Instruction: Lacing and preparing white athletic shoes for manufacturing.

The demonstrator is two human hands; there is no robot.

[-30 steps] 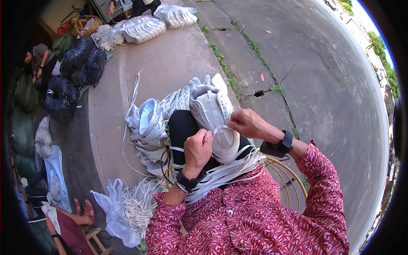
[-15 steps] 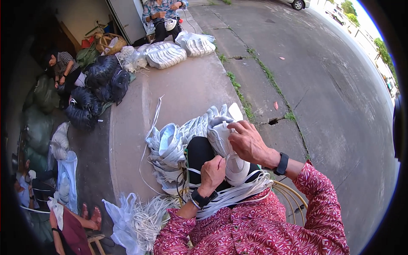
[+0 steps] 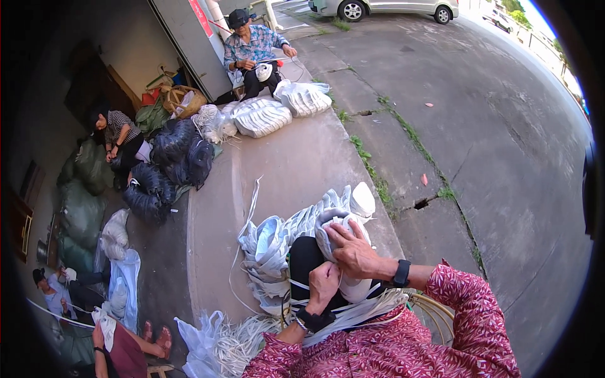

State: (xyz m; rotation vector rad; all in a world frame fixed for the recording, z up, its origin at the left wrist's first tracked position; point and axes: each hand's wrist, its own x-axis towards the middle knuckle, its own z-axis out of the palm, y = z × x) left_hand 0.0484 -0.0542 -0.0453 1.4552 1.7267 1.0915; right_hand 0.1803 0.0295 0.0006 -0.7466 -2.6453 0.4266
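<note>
Your shirt [image 3: 378,349] is deep red under a white leaf-like print, your trousers [image 3: 305,252] and each wristband [image 3: 402,272] are black, and you have a shoe [image 3: 355,291] in white and pale grey, with plain white laces [image 3: 353,315]. The stacked uppers [image 3: 271,271] beside you are whitish with pale blue linings. Around you are black bags [image 3: 173,142], dark green sacks [image 3: 82,211], a co-worker's blue floral shirt [image 3: 252,47], another's dark-and-light striped top [image 3: 120,128], and a silver van [image 3: 394,7] on grey paving [image 3: 504,189].
</note>
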